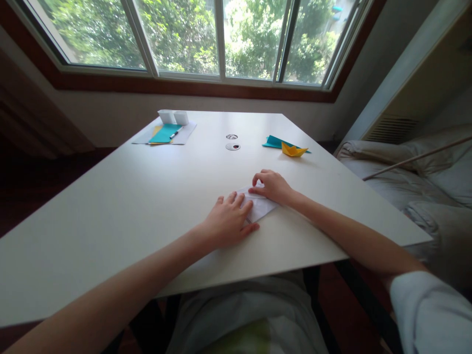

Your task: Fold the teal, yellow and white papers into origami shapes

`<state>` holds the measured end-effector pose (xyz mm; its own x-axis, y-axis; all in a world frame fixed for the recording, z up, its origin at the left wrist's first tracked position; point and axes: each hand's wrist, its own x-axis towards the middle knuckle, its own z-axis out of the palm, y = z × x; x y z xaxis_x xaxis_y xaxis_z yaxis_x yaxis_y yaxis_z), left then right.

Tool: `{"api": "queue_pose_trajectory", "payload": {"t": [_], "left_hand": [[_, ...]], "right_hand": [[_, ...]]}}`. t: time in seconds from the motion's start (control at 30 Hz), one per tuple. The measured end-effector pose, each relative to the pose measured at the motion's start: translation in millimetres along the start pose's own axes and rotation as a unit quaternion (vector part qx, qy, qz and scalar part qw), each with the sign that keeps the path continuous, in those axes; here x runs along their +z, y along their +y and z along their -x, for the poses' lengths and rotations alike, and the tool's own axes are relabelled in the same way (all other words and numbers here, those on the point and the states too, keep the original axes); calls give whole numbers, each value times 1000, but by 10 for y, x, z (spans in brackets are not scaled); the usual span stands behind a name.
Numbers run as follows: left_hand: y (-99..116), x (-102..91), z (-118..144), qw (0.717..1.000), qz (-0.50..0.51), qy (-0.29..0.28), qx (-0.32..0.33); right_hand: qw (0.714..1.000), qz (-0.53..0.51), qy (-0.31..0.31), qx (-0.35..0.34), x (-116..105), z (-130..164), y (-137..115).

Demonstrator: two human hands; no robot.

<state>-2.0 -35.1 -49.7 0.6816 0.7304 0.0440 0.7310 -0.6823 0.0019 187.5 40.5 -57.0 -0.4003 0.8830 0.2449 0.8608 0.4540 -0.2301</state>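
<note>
The folded white paper (260, 206) lies flat on the white table (129, 206), near the edge closest to the seated person and slightly right of the table's centre. It is plain white, nearly the same tone as the tabletop, with straight creased edges and a pointed corner toward the right; most of its surface is covered by the 2 hands.

The left hand (229, 221) rests palm down on the left part of the paper, fingers spread and extended, pressing flat; it grips nothing. The right hand (273, 186) lies on the far right part of the paper with fingers curled downward, fingertips pressing on the sheet; it encloses nothing.

Other items on the table:

1. A yellow paper boat (294, 150) stands at the far right, touching a flat teal paper (275, 142) behind it.
2. 2 small round discs (232, 146) lie near the far centre, one just behind the other.
3. At the far left, a teal sheet (165, 132) lies on a yellow sheet and a pale sheet, with a pen (175, 132) across it.
4. A white folded box shape (173, 116) stands just behind those sheets.

A window (221, 39) with green foliage outside runs beyond the table. A bed (424, 182) with pale bedding stands to the right.
</note>
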Motion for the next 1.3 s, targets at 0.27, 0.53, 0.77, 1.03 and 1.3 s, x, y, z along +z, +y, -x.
{"api": "queue_pose_trajectory", "payload": {"t": [0.27, 0.53, 0.77, 1.03, 1.3], "left_hand": [[6, -1, -4, 1000, -17, -2, 0], [17, -21, -3, 1000, -11, -4, -14], [-43, -85, 21, 998, -42, 34, -42], [-66, -171, 25, 998, -5, 70, -2], [-493, -66, -120, 985, 99, 137, 46]], "right_hand": [[992, -13, -106, 64, -95, 1, 375], [992, -33, -115, 32, -188, 80, 494], [986, -83, -24, -144, -251, 143, 240], [981, -16, -65, -184, -127, 217, 73], [970, -54, -111, -211, -137, 249, 39]]}}
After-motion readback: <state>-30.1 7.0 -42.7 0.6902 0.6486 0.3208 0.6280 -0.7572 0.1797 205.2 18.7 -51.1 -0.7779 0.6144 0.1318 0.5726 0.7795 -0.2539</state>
